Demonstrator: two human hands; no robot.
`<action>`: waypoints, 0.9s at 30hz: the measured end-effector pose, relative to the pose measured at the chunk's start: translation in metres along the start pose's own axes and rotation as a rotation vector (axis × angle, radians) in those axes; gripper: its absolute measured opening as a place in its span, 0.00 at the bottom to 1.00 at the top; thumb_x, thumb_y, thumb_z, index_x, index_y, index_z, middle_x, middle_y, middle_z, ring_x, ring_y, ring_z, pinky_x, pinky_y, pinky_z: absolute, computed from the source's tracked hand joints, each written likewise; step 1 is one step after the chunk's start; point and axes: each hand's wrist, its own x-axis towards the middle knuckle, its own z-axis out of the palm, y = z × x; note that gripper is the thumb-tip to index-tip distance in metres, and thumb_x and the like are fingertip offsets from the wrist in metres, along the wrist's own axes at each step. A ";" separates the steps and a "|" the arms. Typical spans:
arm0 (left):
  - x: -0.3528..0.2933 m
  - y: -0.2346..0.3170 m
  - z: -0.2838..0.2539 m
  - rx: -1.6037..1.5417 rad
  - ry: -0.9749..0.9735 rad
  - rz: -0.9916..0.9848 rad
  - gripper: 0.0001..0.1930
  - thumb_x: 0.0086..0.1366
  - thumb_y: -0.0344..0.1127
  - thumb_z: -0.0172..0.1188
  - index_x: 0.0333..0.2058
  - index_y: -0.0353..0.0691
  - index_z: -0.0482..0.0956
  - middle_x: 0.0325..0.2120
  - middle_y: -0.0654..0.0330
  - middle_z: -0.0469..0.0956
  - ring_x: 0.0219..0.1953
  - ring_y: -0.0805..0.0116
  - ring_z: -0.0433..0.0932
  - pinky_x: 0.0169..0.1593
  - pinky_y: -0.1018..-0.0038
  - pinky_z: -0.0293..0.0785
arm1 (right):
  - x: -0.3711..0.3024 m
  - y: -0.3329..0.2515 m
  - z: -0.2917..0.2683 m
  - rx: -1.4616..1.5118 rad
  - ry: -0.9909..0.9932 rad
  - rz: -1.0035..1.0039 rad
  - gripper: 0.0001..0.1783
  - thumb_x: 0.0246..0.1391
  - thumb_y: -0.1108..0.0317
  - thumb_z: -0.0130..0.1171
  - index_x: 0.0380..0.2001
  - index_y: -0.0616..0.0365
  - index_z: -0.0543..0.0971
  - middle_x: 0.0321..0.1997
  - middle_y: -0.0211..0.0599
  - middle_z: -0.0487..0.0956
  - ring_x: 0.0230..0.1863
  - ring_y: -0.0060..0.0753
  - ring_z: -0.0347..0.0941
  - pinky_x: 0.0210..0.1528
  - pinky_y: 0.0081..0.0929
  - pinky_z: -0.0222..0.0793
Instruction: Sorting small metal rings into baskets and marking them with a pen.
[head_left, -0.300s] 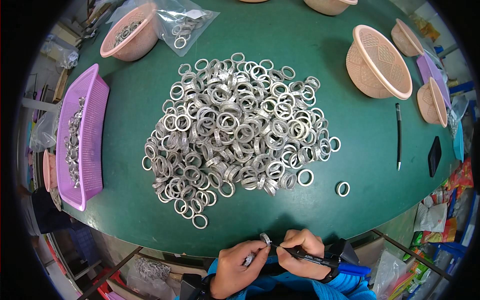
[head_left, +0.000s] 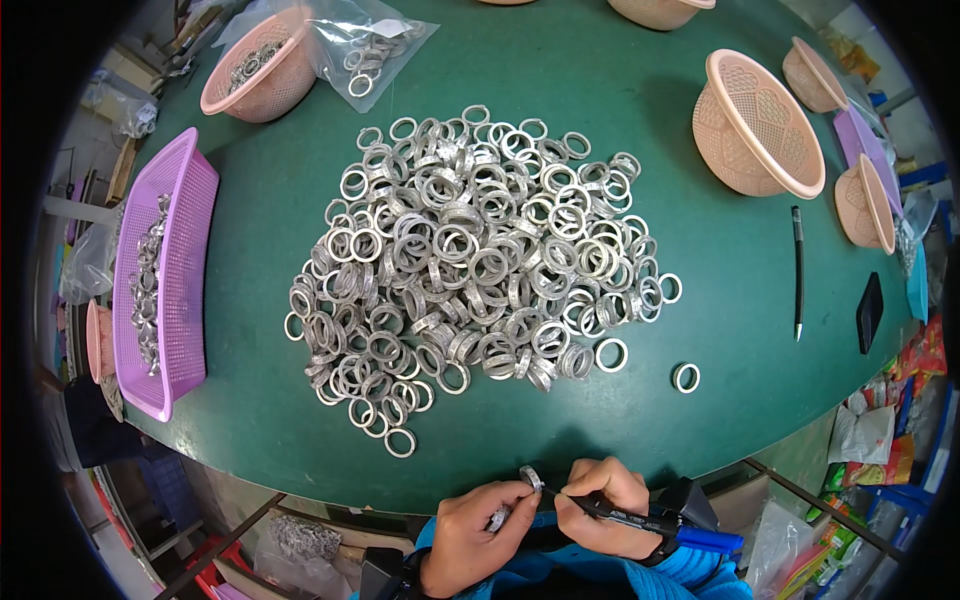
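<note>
The left hand (head_left: 475,535) pinches a small silver ring (head_left: 531,478) between thumb and fingertips, fingers closed on it and lifting it just past the near table edge; another ring or two seem tucked in the same palm, though I cannot tell how many. The right hand (head_left: 605,505) is wrapped shut around a dark pen-like tool (head_left: 625,517), its tip touching the held ring — apparently the ring is raised close to the body so the tip can work on it steadily.

Beyond the hands, on the green table (head_left: 740,330), lies the big heap of silver rings (head_left: 470,270), far too many to count, with one stray ring (head_left: 686,377) apart at its right. At the left edge stands one purple basket (head_left: 190,240) holding a row of rings, presumably kept separate from the heap. A pink basket (head_left: 262,62) with rings and a clear bag of rings (head_left: 372,45) sit at the far left; three empty-looking pink baskets (head_left: 760,125) stand at the right, more only clipped by the far edge. One black pen (head_left: 797,270) and one flat black object (head_left: 869,312) lie near them — well apart from the hands
</note>
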 end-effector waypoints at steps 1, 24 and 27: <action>0.000 0.000 0.000 -0.002 -0.002 -0.002 0.04 0.48 0.25 0.59 0.25 0.34 0.75 0.15 0.64 0.73 0.17 0.84 0.67 0.20 0.86 0.62 | 0.000 0.001 -0.001 0.010 -0.011 0.002 0.13 0.37 0.81 0.55 0.26 0.59 0.64 0.15 0.32 0.67 0.14 0.16 0.59 0.14 0.16 0.51; -0.001 0.003 -0.011 -0.172 -0.150 0.039 0.04 0.48 0.23 0.58 0.25 0.33 0.75 0.15 0.60 0.72 0.16 0.78 0.68 0.20 0.84 0.61 | 0.000 -0.002 0.000 0.179 0.053 0.112 0.16 0.43 0.80 0.53 0.39 0.62 0.68 0.32 0.41 0.75 0.27 0.21 0.70 0.30 0.16 0.66; -0.002 0.002 -0.011 -0.191 -0.189 0.089 0.05 0.48 0.23 0.58 0.26 0.33 0.75 0.16 0.61 0.72 0.16 0.78 0.67 0.20 0.84 0.61 | -0.001 -0.001 -0.001 0.272 0.033 0.131 0.17 0.39 0.83 0.56 0.37 0.62 0.69 0.33 0.40 0.75 0.28 0.23 0.71 0.31 0.18 0.68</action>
